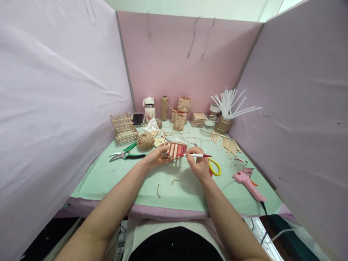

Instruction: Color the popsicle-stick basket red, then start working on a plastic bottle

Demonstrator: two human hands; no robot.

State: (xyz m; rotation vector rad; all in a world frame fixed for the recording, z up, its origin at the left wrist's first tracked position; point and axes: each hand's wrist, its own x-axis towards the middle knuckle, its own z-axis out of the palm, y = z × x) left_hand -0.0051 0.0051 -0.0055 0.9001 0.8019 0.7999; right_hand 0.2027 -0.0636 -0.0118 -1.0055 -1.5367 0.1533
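Red-and-cream striped wooden panel (174, 150) sits at the clock's centre, held up over the table, its nine o'clock edge pinched in the left hand (158, 156). At its three o'clock side, the right hand (199, 165) pinches a slim white marker with dark red ends (197, 155), its tip at the panel's stripes, its other end pointing to three.

Near the right wrist, at four, lie scissors with yellow and red ring handles (219, 168); farther out on that line rests a pink plastic glue gun (252, 189). Pruning shears with green and black handles (125, 155) lie at nine; a ball of brown twine (145, 141) sits between nine and ten, with a slatted wooden crate (126, 135) beyond.

Pale mint cloth (190, 199) covers the tabletop, dotted with crumbs near the glue gun, with twine scraps (158, 191) around six to seven. At two, white sticks (228, 103) fan from a brown jar (223, 125).

Around it all, a pink panel (168, 61) stands at twelve, hung with wire hooks (193, 38), and creased lilac sheets (67, 90) wall both sides.
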